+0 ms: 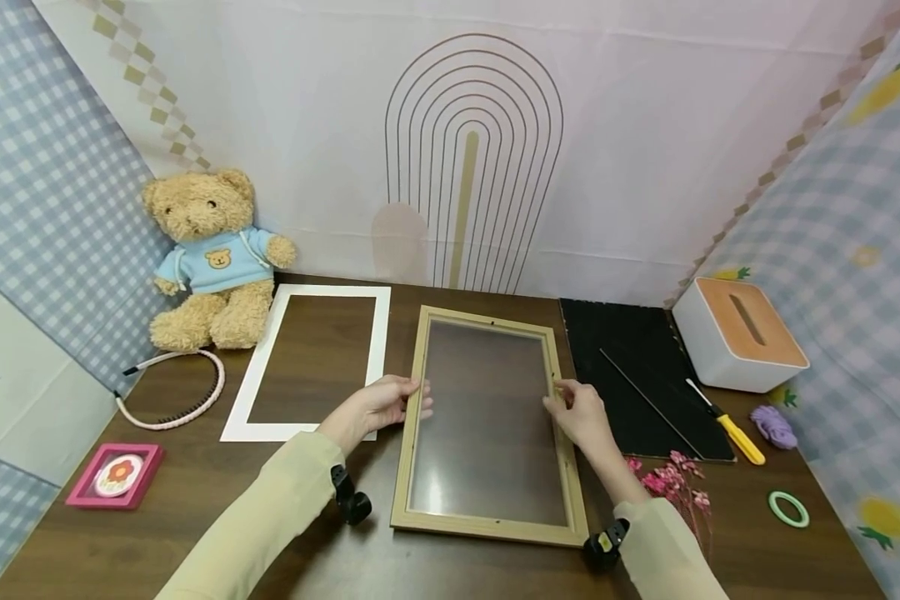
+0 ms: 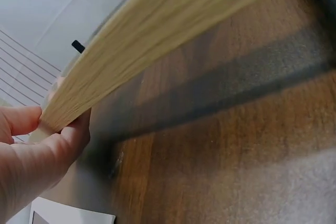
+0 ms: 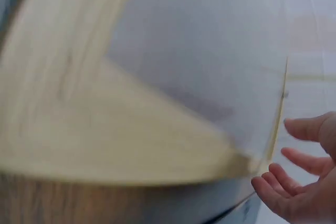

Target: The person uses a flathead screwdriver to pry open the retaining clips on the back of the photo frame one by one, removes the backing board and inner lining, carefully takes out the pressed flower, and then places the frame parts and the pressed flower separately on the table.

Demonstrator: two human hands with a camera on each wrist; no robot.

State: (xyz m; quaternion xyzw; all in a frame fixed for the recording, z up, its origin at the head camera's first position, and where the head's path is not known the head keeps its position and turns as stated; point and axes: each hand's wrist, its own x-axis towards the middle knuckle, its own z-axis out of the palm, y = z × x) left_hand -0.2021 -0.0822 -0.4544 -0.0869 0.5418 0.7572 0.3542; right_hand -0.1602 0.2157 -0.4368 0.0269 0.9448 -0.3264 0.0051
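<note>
A light wooden picture frame with a clear pane is raised off the table, its shadow showing beneath in the left wrist view. My left hand grips its left side, thumb on one face and fingers behind. At the right side is my right hand; in the right wrist view its thumb and fingers are spread close to the frame's edge, not closed on it. Whether they touch it is unclear. Left of the frame lies a white mat border; a black backing board lies to the right.
A thin dark rod lies on the board, a yellow-handled screwdriver across its edge. Rightward are a tissue box, purple yarn, a green ring and pink flowers. Leftward are a teddy bear, headband and pink case.
</note>
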